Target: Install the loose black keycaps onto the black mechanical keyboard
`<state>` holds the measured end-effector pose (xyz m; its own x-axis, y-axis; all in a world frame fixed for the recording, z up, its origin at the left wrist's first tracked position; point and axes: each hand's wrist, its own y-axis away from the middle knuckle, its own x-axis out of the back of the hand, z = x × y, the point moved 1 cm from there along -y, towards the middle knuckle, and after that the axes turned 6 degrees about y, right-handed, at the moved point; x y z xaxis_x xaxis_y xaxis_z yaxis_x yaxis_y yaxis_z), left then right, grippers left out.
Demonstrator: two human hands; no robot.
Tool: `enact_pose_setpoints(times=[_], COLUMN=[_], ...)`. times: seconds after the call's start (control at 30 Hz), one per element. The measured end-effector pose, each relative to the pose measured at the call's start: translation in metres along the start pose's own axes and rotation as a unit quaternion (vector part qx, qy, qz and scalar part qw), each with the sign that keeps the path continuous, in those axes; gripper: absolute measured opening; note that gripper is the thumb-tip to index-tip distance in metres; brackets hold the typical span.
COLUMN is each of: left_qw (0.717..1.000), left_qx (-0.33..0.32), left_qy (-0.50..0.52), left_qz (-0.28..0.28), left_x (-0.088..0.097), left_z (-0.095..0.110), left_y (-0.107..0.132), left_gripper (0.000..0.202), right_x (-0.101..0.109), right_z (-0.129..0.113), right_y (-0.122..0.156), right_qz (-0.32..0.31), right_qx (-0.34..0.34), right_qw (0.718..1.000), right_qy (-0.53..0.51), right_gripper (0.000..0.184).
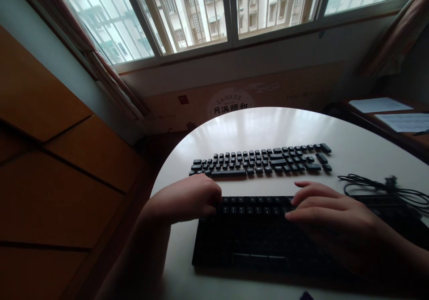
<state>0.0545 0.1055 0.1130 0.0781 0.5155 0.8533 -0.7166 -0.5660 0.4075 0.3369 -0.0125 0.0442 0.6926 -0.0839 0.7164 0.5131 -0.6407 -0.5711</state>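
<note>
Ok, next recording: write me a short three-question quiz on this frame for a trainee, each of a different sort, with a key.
1. True or false: loose keycaps lie on the table, on the far side of the keyboard.
2. Count: between the left hand and the right hand, how many rows of mounted keycaps show on the keyboard?
3. Fill in the blank: on the table beyond the right hand lies a coiled, dark ____.

Key: 1. True. 2. Two. 3. Cable.
</note>
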Motion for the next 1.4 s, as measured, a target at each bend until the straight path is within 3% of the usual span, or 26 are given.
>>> enact_pose_setpoints(times=[0.27,0.57,0.97,1.4], left_qw=[0.999,0.992,0.995,0.997], left_qx=[-0.016,0.016,-0.001,-0.006], left_qy=[-0.032,-0.123,-0.046,-0.028], left_qz=[0.005,0.03,0.089,0.074], left_x=[-0.005,-0.018,-0.026,-0.023], left_z=[0.015,0.026,0.027,0.025], left_y=[0.009,0.008,0.012,0.008], left_gripper=[0.018,0.014,0.016,0.019], right_x=[0.002,0.003,0.002,0.002], right_z=[-0.002,-0.006,-0.007,-0.006], right_y=[0.001,-0.005,-0.004,-0.004], right_qz=[0.013,0.011,0.003,-0.002], right_qx=[-0.003,0.001,0.002,0.001], right_qw=[1.0,0.999,0.999,0.998], right_qy=[-0.01,-0.041,-0.045,-0.063], right_gripper=[0.027,0.027,0.027,0.026])
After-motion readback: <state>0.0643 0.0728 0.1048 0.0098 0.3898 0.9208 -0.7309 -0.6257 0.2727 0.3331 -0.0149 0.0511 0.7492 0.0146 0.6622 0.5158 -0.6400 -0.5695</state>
